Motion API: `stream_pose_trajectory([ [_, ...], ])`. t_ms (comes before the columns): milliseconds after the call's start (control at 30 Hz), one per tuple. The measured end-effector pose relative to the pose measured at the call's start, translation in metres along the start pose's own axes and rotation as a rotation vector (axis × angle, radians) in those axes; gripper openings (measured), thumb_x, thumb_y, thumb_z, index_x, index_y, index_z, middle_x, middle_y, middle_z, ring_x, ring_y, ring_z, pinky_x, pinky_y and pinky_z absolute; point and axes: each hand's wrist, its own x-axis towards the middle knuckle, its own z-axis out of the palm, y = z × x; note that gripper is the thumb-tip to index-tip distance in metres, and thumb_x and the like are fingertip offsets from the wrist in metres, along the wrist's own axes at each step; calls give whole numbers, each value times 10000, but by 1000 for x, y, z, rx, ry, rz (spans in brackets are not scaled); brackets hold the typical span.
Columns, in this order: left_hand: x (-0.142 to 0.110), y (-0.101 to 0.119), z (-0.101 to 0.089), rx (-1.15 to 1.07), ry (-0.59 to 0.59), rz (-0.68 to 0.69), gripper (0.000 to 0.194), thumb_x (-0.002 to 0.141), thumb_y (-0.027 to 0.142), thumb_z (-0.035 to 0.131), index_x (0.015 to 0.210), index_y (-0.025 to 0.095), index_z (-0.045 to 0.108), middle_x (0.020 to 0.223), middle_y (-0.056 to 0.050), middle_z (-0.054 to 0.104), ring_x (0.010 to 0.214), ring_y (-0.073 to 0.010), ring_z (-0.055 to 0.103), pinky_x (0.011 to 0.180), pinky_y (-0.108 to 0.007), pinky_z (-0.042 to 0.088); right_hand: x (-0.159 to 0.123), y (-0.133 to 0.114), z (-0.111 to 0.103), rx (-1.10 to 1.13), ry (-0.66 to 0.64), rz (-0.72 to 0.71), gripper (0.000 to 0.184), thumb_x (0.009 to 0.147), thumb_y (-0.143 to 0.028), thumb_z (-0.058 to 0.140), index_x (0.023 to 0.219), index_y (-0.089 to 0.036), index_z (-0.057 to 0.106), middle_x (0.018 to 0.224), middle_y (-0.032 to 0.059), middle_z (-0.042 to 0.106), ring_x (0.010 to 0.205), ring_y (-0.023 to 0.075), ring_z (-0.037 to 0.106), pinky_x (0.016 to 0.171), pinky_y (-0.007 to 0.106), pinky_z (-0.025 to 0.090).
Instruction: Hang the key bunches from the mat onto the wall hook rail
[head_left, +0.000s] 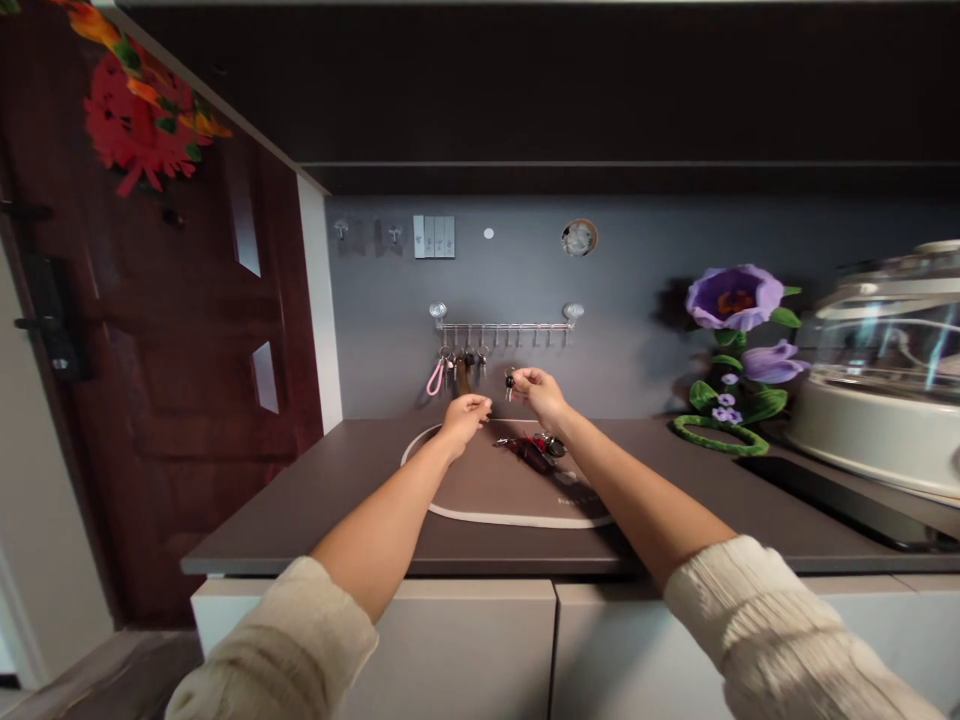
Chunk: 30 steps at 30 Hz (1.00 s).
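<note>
the left hand's (466, 418) fingers were drawn together; whether on anything, i couldn't tell. at its two o'clock a small key bunch (509, 384) hung, long axis vertical, pinched by the right hand (540, 392), with the hook rail (504, 327) at twelve o'clock from it. at five o'clock, the mat's (472, 490) lettering (574, 501) was unreadable.

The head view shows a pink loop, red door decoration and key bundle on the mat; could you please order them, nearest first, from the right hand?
1. Key bundle, below the right hand.
2. Pink loop, left, under the rail.
3. Red door decoration, far upper left.
</note>
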Motion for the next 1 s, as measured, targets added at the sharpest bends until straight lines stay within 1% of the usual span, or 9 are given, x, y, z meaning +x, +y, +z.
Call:
stream_pose_trajectory([
  [133,-2,0,3,1,8,-46,89,747,194,536,750,123,588,725,-41,623,525,-41,493,485,-156,363,17,-15,2,34,45,83,81,739,-169,547,678,-164,493,556,-33,485,541,70,510,625,256,500],
  [300,-2,-2,5,9,24,-70,75,749,161,525,730,115,581,674,-26,603,494,-35,475,469,-154,352,36,-28,11,45,82,99,131,755,-78,501,642,-145,493,563,-18,506,503,59,514,584,251,514],
  [467,-2,-3,6,38,28,-74,74,731,178,545,697,124,583,644,-17,604,489,-47,476,484,-172,359,51,-32,23,47,151,109,157,776,-51,459,649,-135,497,535,-21,502,476,54,510,558,242,519],
  [633,-2,-4,7,34,34,-38,92,735,144,528,654,121,562,584,11,550,480,-45,460,515,-182,368,63,-27,32,58,217,131,143,773,-52,480,653,-126,496,521,-15,517,462,53,508,555,244,526],
  [800,-2,-5,9,38,34,3,96,729,135,531,638,120,561,552,23,528,467,-46,456,528,-190,375,69,-24,39,54,288,130,141,781,-63,485,650,-114,493,481,-24,497,445,55,509,531,232,526],
  [1000,-3,-3,10,26,33,-12,100,734,121,525,641,123,560,541,27,525,453,-44,448,518,-189,373,71,-22,41,67,323,147,153,775,-54,485,636,-118,483,476,-28,493,441,57,509,523,226,528],
])
